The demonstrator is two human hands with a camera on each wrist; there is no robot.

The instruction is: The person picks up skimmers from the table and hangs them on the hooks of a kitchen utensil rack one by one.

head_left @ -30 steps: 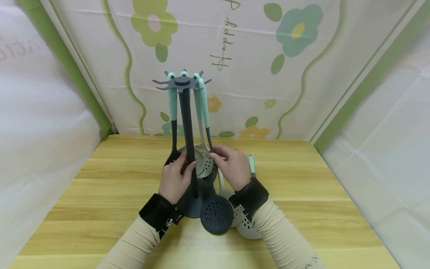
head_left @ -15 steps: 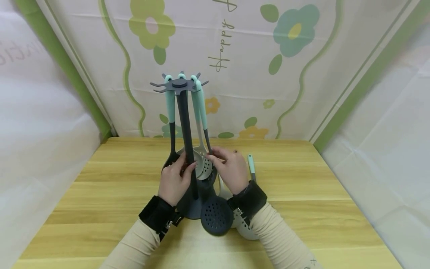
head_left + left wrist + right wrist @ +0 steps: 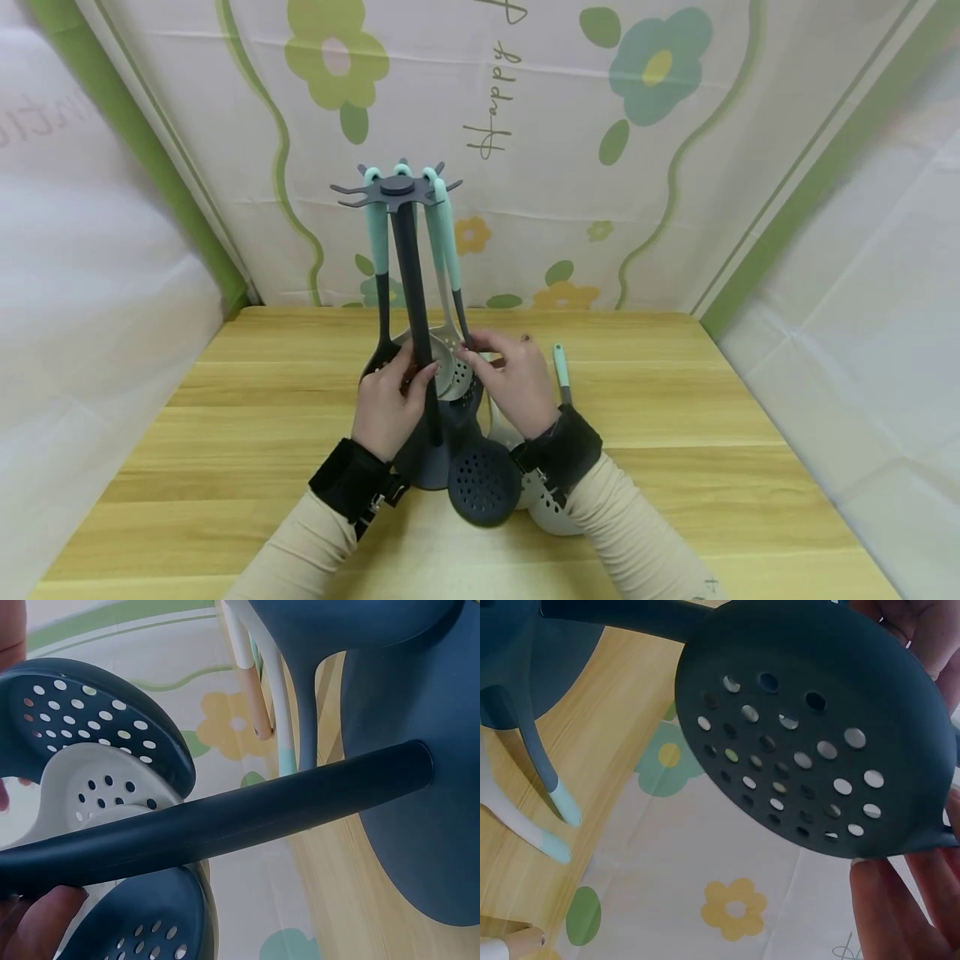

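A dark utensil stand with a tall pole (image 3: 409,267) and a hooked top (image 3: 397,187) stands before me. My left hand (image 3: 390,404) holds the lower pole, thumb on the near side; its thumb (image 3: 52,919) shows in the left wrist view. A dark slotted skimmer (image 3: 840,667) with a mint handle (image 3: 446,237) hangs on the stand's right side. My right hand (image 3: 517,379) pinches the skimmer's neck just above its perforated head. Behind the pole hangs a pale skimmer (image 3: 457,379), and to its left another dark utensil (image 3: 381,354). The left hand partly covers their heads.
A second dark skimmer (image 3: 485,483) lies by the stand's base (image 3: 427,471). Pale perforated utensils (image 3: 553,518) lie right of it, partly under my right wrist. A mint handle (image 3: 561,362) points to the back of the wooden table (image 3: 645,400). Flowered cloth (image 3: 555,217) hangs behind.
The stand and hanging utensils have shifted slightly left in the head view, along with a small shift of the camera. Both hands keep their holds.
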